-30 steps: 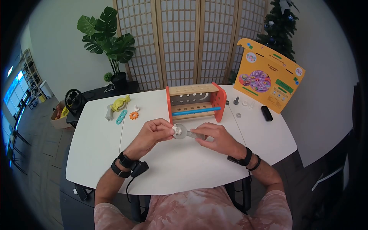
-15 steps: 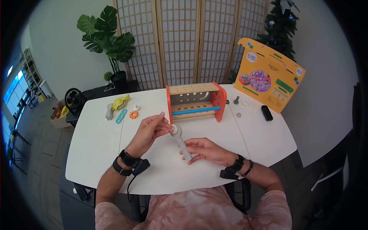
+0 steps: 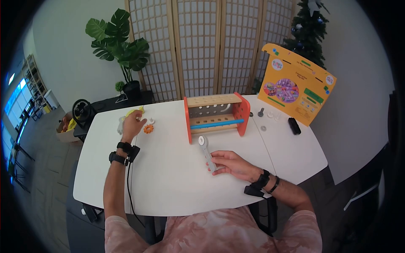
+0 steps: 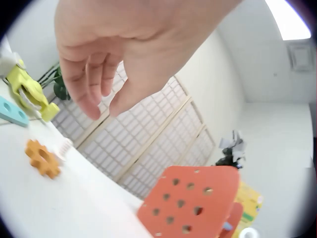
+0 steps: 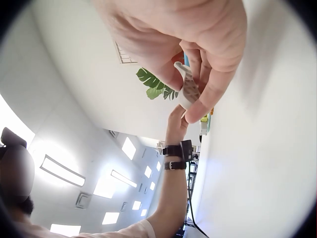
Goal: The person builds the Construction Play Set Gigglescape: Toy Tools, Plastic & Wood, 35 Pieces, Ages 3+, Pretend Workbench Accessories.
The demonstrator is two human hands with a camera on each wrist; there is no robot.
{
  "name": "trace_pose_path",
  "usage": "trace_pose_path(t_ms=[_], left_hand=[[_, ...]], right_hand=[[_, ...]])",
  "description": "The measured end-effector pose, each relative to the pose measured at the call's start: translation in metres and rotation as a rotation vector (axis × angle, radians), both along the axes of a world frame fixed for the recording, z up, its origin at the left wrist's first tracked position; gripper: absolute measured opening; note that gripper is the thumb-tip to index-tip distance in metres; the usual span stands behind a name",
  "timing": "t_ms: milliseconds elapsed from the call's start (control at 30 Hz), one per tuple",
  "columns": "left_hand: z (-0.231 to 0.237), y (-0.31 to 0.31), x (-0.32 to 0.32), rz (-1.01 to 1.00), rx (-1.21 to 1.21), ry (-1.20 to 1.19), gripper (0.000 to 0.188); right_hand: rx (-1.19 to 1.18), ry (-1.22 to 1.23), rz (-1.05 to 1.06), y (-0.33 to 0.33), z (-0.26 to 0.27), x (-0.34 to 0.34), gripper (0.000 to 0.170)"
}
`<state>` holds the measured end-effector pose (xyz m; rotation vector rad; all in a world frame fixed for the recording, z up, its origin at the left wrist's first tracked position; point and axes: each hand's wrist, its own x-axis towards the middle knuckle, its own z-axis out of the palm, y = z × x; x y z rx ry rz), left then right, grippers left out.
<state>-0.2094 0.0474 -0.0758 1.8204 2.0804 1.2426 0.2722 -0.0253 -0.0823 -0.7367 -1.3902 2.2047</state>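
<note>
My right hand [image 3: 236, 165] grips the handle of a grey wrench-like toy [image 3: 206, 154] above the front middle of the table; its round end points up and away. The right wrist view shows thumb and fingers of the right hand [image 5: 193, 64] round the toy [image 5: 189, 91]. Over the left part of the table, my left hand [image 3: 133, 125] is empty, its fingers loosely bent. It is near a yellow toy [image 4: 29, 91], a white piece [image 3: 152, 121] and an orange gear [image 3: 148, 129]. In the left wrist view the left hand [image 4: 119, 54] touches none of them.
A wooden toy bench with red sides [image 3: 188, 122] and a blue rod [image 3: 217, 124] stands at the back middle. To its right are a grey bolt [image 3: 261, 112], small pale pieces and a black object [image 3: 294, 126]. A yellow box [image 3: 297, 84] stands behind them.
My left hand has let go of the toy's round end and moved left to the pieces there. My right hand still holds the toy, after shifting its grip down the handle.
</note>
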Motion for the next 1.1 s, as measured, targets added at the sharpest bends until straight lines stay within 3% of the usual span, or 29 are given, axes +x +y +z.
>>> trace_pose_path(t_ms=[33, 100, 167, 300, 500, 567, 600, 667, 700, 767, 1100], left_hand=[[-0.01, 0.006, -0.006, 0.007, -0.018, 0.222, 0.044], [-0.027, 0.02, -0.013, -0.027, -0.017, 0.188, 0.047], [-0.04, 0.031, -0.018, -0.052, 0.051, 0.327, 0.04], [-0.047, 0.045, -0.019, -0.043, 0.055, 0.351, 0.032], [-0.022, 0.036, 0.014, 0.061, -0.02, 0.171, 0.026], [-0.015, 0.036, 0.03, -0.107, 0.145, -0.054, 0.02], [-0.012, 0.035, 0.037, -0.107, 0.147, -0.053, 0.02], [0.012, 0.016, 0.066, -0.273, -0.122, -0.351, 0.02], [0.011, 0.017, 0.071, -0.27, -0.118, -0.352, 0.02], [0.003, 0.025, 0.078, -0.381, -0.049, -0.107, 0.02], [-0.014, 0.043, 0.121, -0.434, -0.145, -0.075, 0.032]], right_hand=[[0.002, -0.004, -0.011, 0.002, -0.001, -0.001, 0.033], [0.004, -0.01, -0.029, 0.007, -0.003, -0.002, 0.033], [0.008, -0.014, -0.037, 0.012, -0.005, -0.004, 0.034], [0.013, -0.006, -0.043, 0.018, -0.002, -0.006, 0.035], [0.017, 0.006, -0.07, 0.028, -0.004, -0.01, 0.034], [0.009, 0.003, -0.064, 0.032, -0.007, -0.012, 0.032], [0.011, 0.003, -0.063, 0.033, -0.009, -0.013, 0.032], [0.003, 0.014, -0.052, 0.036, -0.012, -0.017, 0.03], [0.006, 0.013, -0.048, 0.038, -0.015, -0.02, 0.03], [0.003, 0.012, -0.035, 0.041, -0.02, -0.023, 0.031], [0.003, 0.0, -0.058, 0.053, -0.019, -0.035, 0.031]])
